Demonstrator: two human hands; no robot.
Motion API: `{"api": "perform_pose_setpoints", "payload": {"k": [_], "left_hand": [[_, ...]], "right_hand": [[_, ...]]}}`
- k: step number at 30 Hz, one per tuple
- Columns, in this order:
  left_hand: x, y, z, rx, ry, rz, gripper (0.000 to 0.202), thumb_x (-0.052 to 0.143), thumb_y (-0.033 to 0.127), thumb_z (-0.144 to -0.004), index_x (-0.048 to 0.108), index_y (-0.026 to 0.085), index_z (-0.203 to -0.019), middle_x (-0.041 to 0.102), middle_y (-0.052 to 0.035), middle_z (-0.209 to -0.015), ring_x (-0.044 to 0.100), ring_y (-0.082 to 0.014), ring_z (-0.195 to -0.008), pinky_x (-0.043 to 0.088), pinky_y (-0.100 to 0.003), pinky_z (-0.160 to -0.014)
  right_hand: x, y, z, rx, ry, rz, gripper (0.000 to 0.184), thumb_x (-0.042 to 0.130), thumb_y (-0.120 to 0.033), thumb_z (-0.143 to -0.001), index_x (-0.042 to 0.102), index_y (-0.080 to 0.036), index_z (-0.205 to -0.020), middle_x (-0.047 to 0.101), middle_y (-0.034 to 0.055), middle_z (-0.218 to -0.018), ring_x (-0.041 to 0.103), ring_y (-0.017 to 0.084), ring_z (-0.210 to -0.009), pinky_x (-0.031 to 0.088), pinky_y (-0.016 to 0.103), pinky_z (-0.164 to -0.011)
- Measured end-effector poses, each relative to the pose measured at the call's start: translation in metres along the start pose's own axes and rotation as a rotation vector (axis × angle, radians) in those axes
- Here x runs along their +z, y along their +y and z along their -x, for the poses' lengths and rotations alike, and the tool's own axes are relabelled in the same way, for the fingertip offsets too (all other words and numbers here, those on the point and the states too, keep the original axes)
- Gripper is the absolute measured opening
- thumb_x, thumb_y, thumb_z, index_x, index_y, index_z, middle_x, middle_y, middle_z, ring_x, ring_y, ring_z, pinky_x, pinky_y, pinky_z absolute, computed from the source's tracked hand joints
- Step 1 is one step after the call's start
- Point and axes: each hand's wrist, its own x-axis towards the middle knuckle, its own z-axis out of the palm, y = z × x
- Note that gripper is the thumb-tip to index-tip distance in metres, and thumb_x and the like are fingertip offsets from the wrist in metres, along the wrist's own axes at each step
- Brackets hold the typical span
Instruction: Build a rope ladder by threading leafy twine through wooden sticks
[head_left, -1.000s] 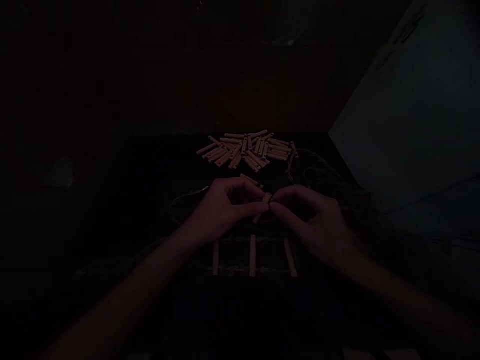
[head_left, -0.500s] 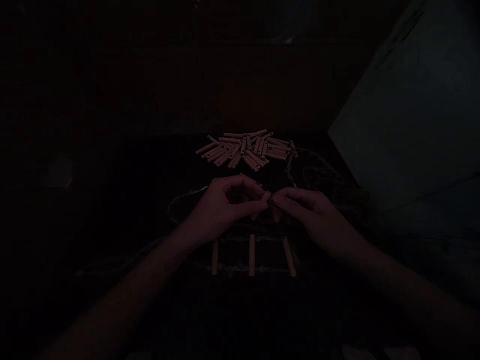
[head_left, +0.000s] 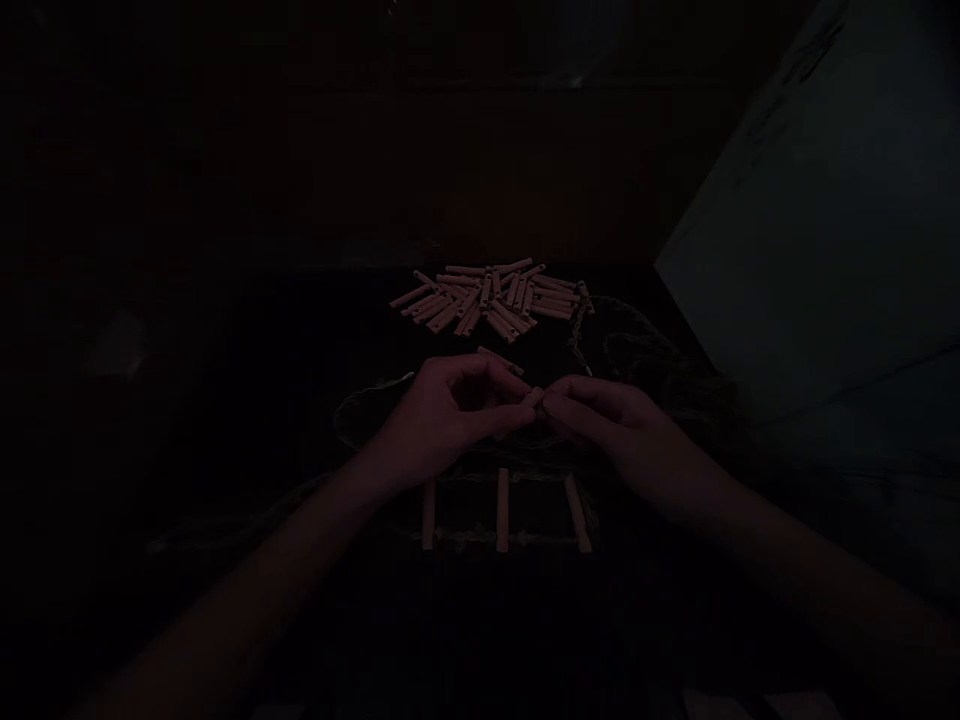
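Note:
The scene is very dark. My left hand (head_left: pixel 442 415) and my right hand (head_left: pixel 615 430) meet fingertip to fingertip over a small pale wooden stick (head_left: pixel 531 398), both pinched on it. Just below the hands lie three upright sticks (head_left: pixel 501 510) joined by two cords, like ladder rungs. Behind the hands sits a heap of several loose wooden sticks (head_left: pixel 491 298). One more stick (head_left: pixel 501 360) lies just past my left fingers. A cord (head_left: pixel 581 330) trails near my right hand.
A large grey-blue slanted panel (head_left: pixel 817 240) fills the right side. The dark work surface (head_left: pixel 225 450) spreads to the left with a faint pale patch (head_left: pixel 116 345) on it. A crumpled dark material (head_left: pixel 660 360) lies right of the hands.
My right hand has flattened and drawn a little lower and closer to the left fingertips. The stick between them has shifted slightly. The pile and the three tied sticks stay put.

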Motion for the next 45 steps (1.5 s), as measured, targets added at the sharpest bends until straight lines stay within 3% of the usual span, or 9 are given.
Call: {"api": "perform_pose_setpoints", "payload": {"k": [4,17,21,28,36,45], "left_hand": [[0.0005,-0.0015,-0.0002,-0.031,-0.006,0.023,0.018,0.085,0.024,-0.078,0.073,0.012,-0.086,0.068,0.0010,-0.075,0.060,-0.0060,-0.066,0.048,-0.017,-0.064],[0.0011,-0.0067,0.0006,-0.061,-0.026,0.052,0.021,0.083,0.027,-0.080,0.071,0.011,-0.087,0.067,-0.0001,-0.071,0.061,-0.0080,-0.066,0.049,-0.020,-0.066],[-0.0001,-0.0082,0.0000,-0.049,-0.022,0.054,0.023,0.084,0.028,-0.080,0.071,0.012,-0.090,0.068,-0.0003,-0.076,0.062,-0.0088,-0.069,0.051,-0.021,-0.069],[-0.0009,-0.0062,-0.0009,-0.053,0.010,0.042,0.023,0.085,0.025,-0.077,0.072,0.013,-0.092,0.069,-0.0002,-0.081,0.063,-0.0087,-0.071,0.051,-0.020,-0.069],[0.0007,-0.0069,-0.0014,-0.081,0.022,0.040,0.026,0.085,0.027,-0.076,0.072,0.013,-0.093,0.070,-0.0021,-0.084,0.064,-0.0110,-0.073,0.052,-0.024,-0.073],[0.0026,-0.0046,0.0007,-0.080,0.008,0.009,0.028,0.085,0.030,-0.076,0.071,0.011,-0.092,0.065,-0.0002,-0.074,0.059,-0.0094,-0.068,0.047,-0.022,-0.067]], "right_hand": [[0.0018,0.0008,0.0000,-0.041,0.003,0.030,0.023,0.060,-0.037,-0.098,0.068,-0.019,-0.087,0.061,-0.0022,-0.082,0.054,0.010,-0.079,0.042,0.019,-0.072],[0.0040,0.0035,-0.0009,-0.173,0.034,0.164,0.023,0.058,-0.035,-0.100,0.069,-0.020,-0.087,0.069,-0.0031,-0.087,0.061,0.010,-0.084,0.045,0.019,-0.076],[0.0044,0.0021,-0.0013,-0.167,0.086,0.205,0.023,0.057,-0.035,-0.100,0.069,-0.020,-0.086,0.066,-0.0036,-0.080,0.059,0.010,-0.078,0.045,0.019,-0.071],[0.0044,0.0012,-0.0016,-0.187,0.167,0.218,0.015,0.066,-0.034,-0.093,0.070,-0.021,-0.089,0.071,-0.0014,-0.087,0.064,0.013,-0.085,0.048,0.022,-0.077],[0.0049,0.0008,-0.0020,-0.176,0.170,0.224,0.014,0.065,-0.031,-0.093,0.070,-0.020,-0.086,0.071,0.0002,-0.088,0.064,0.015,-0.084,0.049,0.024,-0.076],[0.0062,0.0067,-0.0017,-0.173,0.164,0.206,0.012,0.064,-0.030,-0.094,0.070,-0.020,-0.088,0.069,-0.0014,-0.086,0.062,0.012,-0.082,0.048,0.021,-0.073]]}}
